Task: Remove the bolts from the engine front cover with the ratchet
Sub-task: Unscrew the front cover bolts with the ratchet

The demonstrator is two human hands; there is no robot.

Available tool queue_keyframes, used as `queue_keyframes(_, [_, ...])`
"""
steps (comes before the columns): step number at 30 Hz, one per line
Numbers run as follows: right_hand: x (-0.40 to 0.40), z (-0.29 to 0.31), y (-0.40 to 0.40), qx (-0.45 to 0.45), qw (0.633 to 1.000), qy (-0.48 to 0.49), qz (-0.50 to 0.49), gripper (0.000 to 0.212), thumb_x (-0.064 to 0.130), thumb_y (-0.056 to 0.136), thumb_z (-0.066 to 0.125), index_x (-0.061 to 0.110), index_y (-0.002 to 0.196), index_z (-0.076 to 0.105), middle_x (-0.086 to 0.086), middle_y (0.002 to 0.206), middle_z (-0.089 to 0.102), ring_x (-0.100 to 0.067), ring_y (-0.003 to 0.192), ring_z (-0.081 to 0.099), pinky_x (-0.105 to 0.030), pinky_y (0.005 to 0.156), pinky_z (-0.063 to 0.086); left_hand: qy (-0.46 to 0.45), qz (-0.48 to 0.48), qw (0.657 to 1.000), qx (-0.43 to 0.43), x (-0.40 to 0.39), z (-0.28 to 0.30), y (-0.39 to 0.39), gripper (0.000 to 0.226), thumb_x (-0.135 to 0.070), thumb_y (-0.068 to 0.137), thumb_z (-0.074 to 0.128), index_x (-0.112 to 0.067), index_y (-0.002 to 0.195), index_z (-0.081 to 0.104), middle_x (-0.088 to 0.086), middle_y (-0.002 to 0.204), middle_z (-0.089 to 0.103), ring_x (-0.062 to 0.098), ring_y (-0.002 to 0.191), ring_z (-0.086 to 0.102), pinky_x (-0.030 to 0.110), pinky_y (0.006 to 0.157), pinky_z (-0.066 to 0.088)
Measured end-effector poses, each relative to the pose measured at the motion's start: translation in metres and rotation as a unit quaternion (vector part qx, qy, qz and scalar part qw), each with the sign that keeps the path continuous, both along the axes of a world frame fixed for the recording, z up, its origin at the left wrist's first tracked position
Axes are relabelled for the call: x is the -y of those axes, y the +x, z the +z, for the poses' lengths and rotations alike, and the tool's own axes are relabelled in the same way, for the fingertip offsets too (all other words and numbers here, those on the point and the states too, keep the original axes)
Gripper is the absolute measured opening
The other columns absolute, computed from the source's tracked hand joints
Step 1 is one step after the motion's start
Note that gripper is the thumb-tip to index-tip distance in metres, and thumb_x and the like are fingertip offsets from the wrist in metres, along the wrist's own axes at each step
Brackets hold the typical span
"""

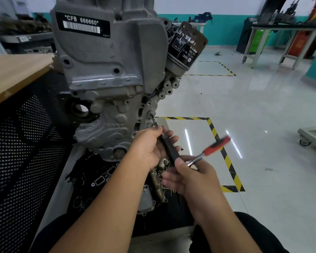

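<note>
A grey engine front cover (106,114) stands upright before me, on an engine with a barcode label reading CFB 666660. A bolt (151,114) sits at the cover's right edge, with a thin bit on a long black extension (169,148) reaching up to it. My left hand (151,145) grips the upper part of this extension just below the bolt. My right hand (190,176) holds the ratchet at its head, at the extension's lower end. The ratchet's red handle (216,145) sticks out up and to the right, blurred.
A black oil filter (186,46) juts from the engine's upper right. Loose metal parts and gaskets (153,179) lie on the black tray below my hands. A wooden benchtop (13,73) with a perforated black panel is on the left. Hazard tape (224,154) marks the glossy floor on the right.
</note>
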State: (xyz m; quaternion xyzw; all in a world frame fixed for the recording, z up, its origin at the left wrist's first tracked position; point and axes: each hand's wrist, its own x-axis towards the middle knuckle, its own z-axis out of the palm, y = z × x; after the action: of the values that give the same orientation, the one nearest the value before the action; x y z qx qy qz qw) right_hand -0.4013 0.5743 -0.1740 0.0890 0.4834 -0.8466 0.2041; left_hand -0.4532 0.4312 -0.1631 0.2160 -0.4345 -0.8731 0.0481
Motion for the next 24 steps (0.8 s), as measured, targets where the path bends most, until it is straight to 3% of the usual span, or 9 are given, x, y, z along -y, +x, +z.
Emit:
queue_keyframes(2, [0.002,0.0,0.002,-0.105,0.978,0.175,-0.052,0.031,0.009,0.094,0.07,0.037,0.107,0.067,0.001,0.08,0.075,-0.019,0.074,0.076,-0.036,0.069,0.063,-0.003,0.019,1.0,0.006,-0.003,0.0,-0.003,0.017,-0.015,0.108,0.047,-0.005,0.101,0.058,0.009,0.065,0.069,0.026,0.059,0.072,0.041,0.051,0.059])
queue_keyframes(3, [0.003,0.0,0.003,-0.118,0.974,0.188,-0.052,0.031,0.012,0.093,0.071,0.041,0.103,0.065,0.003,0.08,0.075,-0.018,0.073,0.076,-0.036,0.07,0.062,-0.005,0.029,1.0,0.011,-0.005,0.0,-0.004,0.016,-0.015,0.108,0.048,-0.004,0.1,0.058,0.008,0.062,0.068,0.024,0.056,0.071,0.038,0.049,0.058])
queue_keyframes(5, [0.005,0.001,0.009,-0.1,0.991,0.088,-0.03,0.009,0.019,0.098,0.068,0.021,0.107,0.067,-0.006,0.075,0.075,-0.026,0.067,0.076,-0.039,0.061,0.063,-0.008,0.043,0.999,0.021,-0.005,0.001,-0.006,0.016,-0.014,0.106,0.052,-0.002,0.097,0.059,0.008,0.059,0.066,0.022,0.05,0.068,0.035,0.048,0.057])
queue_keyframes(7, [0.006,0.003,0.009,-0.041,0.997,0.058,-0.008,0.022,0.023,0.101,0.064,0.001,0.106,0.065,-0.014,0.073,0.075,-0.026,0.062,0.075,-0.042,0.059,0.063,-0.004,0.058,0.998,0.025,-0.005,0.002,-0.009,0.017,-0.012,0.103,0.057,0.002,0.095,0.06,0.01,0.057,0.066,0.022,0.048,0.067,0.035,0.047,0.057])
queue_keyframes(9, [0.001,0.001,0.004,-0.098,0.985,0.125,-0.061,0.01,0.021,0.096,0.07,0.012,0.1,0.069,-0.002,0.072,0.075,-0.009,0.063,0.072,-0.026,0.067,0.062,0.006,0.071,0.997,0.028,-0.008,0.002,-0.013,0.015,-0.011,0.103,0.057,0.002,0.096,0.059,0.01,0.056,0.065,0.024,0.048,0.067,0.034,0.047,0.056])
queue_keyframes(10, [0.0,0.004,0.003,-0.095,0.989,0.096,-0.065,0.007,0.019,0.092,0.074,0.02,0.098,0.071,0.002,0.072,0.073,-0.004,0.066,0.07,-0.016,0.066,0.057,0.01,0.078,0.997,0.028,-0.011,0.003,-0.015,0.014,-0.011,0.103,0.058,0.002,0.095,0.059,0.01,0.055,0.064,0.024,0.048,0.067,0.033,0.047,0.056])
queue_keyframes(14, [0.002,0.003,0.005,-0.128,0.984,0.123,-0.021,0.018,0.012,0.093,0.074,0.017,0.109,0.069,-0.007,0.076,0.076,-0.023,0.065,0.076,-0.039,0.061,0.064,0.012,0.098,0.995,0.03,-0.01,0.001,-0.018,0.015,-0.01,0.1,0.062,0.003,0.092,0.06,0.013,0.063,0.063,0.025,0.046,0.065,0.031,0.046,0.054])
queue_keyframes(21, [0.002,0.006,0.005,-0.148,0.978,0.148,0.009,0.016,0.02,0.097,0.068,0.016,0.112,0.069,-0.011,0.077,0.075,-0.028,0.063,0.075,-0.031,0.051,0.058,0.089,0.109,0.99,0.032,0.005,0.013,-0.028,0.026,-0.022,0.108,0.049,-0.004,0.093,0.061,0.006,0.062,0.06,0.016,0.041,0.059,0.024,0.042,0.05])
queue_keyframes(24, [0.004,0.005,0.007,-0.128,0.986,0.101,0.038,0.016,0.017,0.097,0.068,0.009,0.111,0.067,-0.016,0.075,0.075,-0.031,0.063,0.075,-0.034,0.052,0.06,0.072,0.117,0.99,0.044,0.006,0.014,-0.029,0.032,-0.019,0.107,0.051,-0.002,0.081,0.058,0.005,0.047,0.057,0.016,0.032,0.052,0.016,0.036,0.042])
